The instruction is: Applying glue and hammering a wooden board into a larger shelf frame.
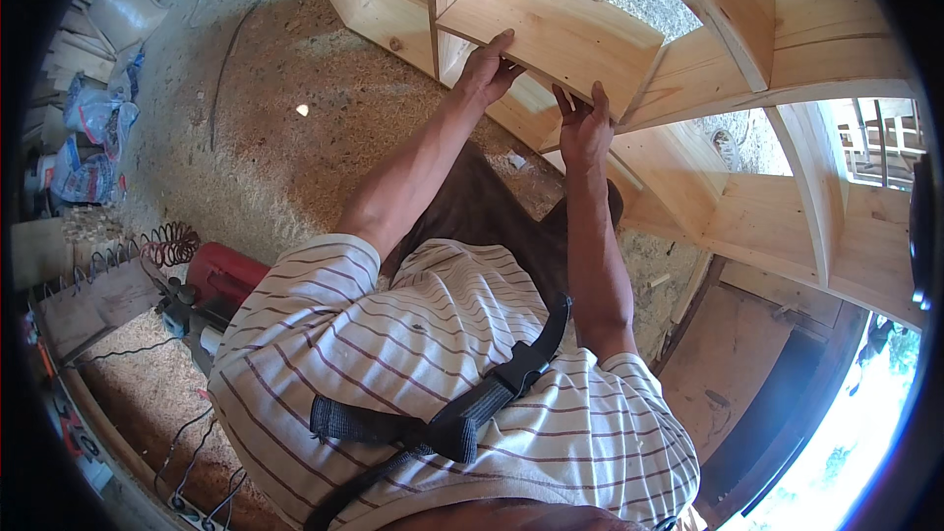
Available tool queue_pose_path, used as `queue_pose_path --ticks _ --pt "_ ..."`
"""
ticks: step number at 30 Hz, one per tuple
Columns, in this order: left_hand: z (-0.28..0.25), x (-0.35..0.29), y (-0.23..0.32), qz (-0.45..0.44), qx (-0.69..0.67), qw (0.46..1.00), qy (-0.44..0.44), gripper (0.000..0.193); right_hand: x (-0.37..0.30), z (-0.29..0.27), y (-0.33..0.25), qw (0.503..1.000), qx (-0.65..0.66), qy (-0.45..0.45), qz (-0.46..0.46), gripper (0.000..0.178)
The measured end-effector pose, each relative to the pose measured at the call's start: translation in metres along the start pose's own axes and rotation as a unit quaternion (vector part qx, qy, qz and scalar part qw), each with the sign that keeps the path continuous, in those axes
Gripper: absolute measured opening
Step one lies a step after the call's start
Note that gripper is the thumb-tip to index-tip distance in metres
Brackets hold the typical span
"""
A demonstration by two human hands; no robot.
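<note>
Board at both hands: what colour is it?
The board is pale yellowish wood, seen best in the head view.

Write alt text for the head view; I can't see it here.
A person's left hand and right hand hold the near edge of a pale wooden board within a larger wooden frame. Below is a dusty floor, with a red machine at lower left.

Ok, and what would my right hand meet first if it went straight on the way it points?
Your right hand would likely meet the pale wooden board, whose near edge it appears to touch; exact depth is unclear.
</note>
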State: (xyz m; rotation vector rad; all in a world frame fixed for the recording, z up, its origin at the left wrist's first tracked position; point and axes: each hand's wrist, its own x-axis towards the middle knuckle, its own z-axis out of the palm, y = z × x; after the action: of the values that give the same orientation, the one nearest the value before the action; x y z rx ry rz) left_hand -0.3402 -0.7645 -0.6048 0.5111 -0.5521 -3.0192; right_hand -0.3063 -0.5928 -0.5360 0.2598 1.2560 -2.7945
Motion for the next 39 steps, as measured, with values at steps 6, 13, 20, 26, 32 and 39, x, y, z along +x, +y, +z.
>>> queue_pose_path --ticks 6,13,20,26,32,39 --pt "0.001 0.001 -0.001 -0.001 0.000 1.000 0.011 0.046 0.003 -0.006 0.002 1.000 0.004 -0.005 0.002 0.042" --pt "-0.001 0.002 -0.001 0.007 0.015 1.000 0.020 0.043 0.005 -0.011 0.005 1.000 0.018 -0.006 0.015 0.041" --pt "-0.005 0.003 -0.001 0.002 0.031 0.999 0.011 0.045 0.005 -0.019 0.011 0.999 0.040 -0.007 0.036 0.042" --pt "-0.013 0.008 -0.003 0.004 0.050 0.999 0.016 0.045 0.010 -0.033 0.022 0.998 0.054 -0.017 0.041 0.044" --pt "-0.021 0.006 -0.006 0.008 0.052 0.998 0.019 0.044 0.008 -0.041 0.028 0.996 0.070 -0.017 0.055 0.042" --pt "-0.009 0.014 -0.017 -0.004 0.045 0.997 0.062 0.041 0.014 -0.047 0.032 0.998 0.051 0.009 0.033 0.045"
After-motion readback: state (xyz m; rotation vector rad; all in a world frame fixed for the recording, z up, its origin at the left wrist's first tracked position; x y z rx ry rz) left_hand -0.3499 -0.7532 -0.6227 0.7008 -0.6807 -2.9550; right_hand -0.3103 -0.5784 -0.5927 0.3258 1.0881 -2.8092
